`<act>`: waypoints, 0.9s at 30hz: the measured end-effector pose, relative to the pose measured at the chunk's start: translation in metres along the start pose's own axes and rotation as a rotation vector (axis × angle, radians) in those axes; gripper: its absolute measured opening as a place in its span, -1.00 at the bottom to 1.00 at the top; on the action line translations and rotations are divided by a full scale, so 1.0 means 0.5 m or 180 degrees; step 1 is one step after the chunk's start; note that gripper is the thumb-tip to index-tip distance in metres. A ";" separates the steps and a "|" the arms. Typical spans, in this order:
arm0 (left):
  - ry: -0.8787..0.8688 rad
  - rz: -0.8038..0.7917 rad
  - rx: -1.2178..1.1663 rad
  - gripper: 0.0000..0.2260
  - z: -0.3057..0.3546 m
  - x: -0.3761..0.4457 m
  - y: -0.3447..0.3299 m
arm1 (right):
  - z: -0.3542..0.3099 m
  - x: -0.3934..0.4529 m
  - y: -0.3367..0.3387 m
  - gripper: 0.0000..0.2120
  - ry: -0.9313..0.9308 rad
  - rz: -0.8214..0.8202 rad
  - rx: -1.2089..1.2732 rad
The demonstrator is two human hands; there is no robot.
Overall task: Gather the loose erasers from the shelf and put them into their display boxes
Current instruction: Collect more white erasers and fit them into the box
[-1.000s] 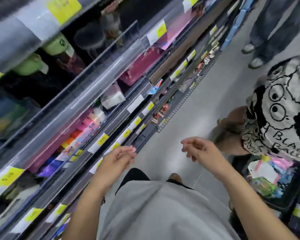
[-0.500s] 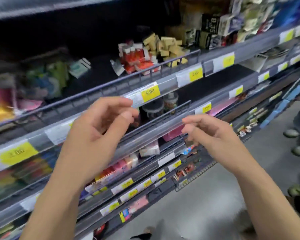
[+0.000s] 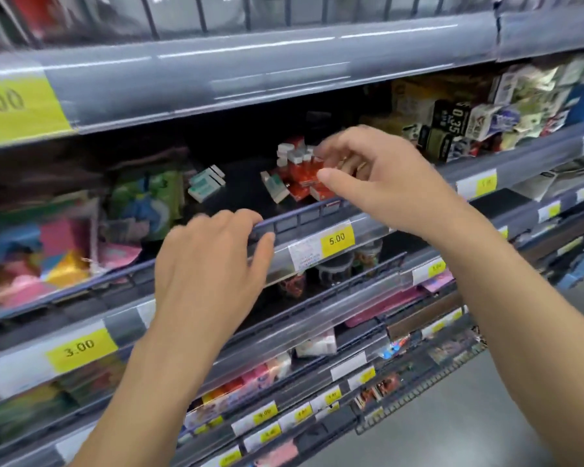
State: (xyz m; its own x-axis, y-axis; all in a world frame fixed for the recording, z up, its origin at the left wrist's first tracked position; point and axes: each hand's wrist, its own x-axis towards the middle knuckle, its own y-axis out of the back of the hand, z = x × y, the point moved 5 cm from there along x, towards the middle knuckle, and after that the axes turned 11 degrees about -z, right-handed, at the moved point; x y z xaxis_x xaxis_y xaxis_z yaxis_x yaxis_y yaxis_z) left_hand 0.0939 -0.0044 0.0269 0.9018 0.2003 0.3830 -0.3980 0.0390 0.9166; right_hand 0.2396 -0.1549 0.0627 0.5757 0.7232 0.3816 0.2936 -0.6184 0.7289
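Since a moment ago both your hands have risen to the middle shelf. Your left hand (image 3: 209, 264), fingers relaxed, holds nothing and rests on the dark wire shelf rail (image 3: 304, 215). Loose teal-and-white erasers (image 3: 205, 183) lie behind it, apart from the red-and-white eraser pile (image 3: 299, 171). Your right hand (image 3: 378, 176) hovers there, thumb and forefinger parted, gripping nothing; pinch one eraser cleanly, not the pile.

Person: two bare forearms, left hand (image 3: 206, 264) and right hand (image 3: 381, 176); no sleeves, rings, watch or gloves visible.
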 end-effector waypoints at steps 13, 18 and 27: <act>0.0296 0.0095 0.0125 -0.78 -0.001 0.007 -0.009 | -0.050 0.276 -0.193 -0.50 0.0916 -0.1968 -0.1472; 0.0295 0.0111 0.0104 -0.74 -0.002 0.008 -0.010 | -0.043 0.314 -0.245 -0.53 0.0989 -0.2200 -0.1735; 0.0231 0.0128 0.0064 -0.75 -0.007 0.005 -0.011 | -0.017 0.343 -0.253 -0.52 0.0663 -0.2282 -0.1726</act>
State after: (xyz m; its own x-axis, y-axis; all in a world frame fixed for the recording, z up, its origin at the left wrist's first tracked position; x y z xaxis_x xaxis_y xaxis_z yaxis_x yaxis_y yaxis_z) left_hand 0.0977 -0.0010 0.0221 0.8703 0.2718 0.4108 -0.4294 0.0099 0.9031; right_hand 0.2949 0.0502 0.0407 0.2299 0.9507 -0.2080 0.0989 0.1898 0.9768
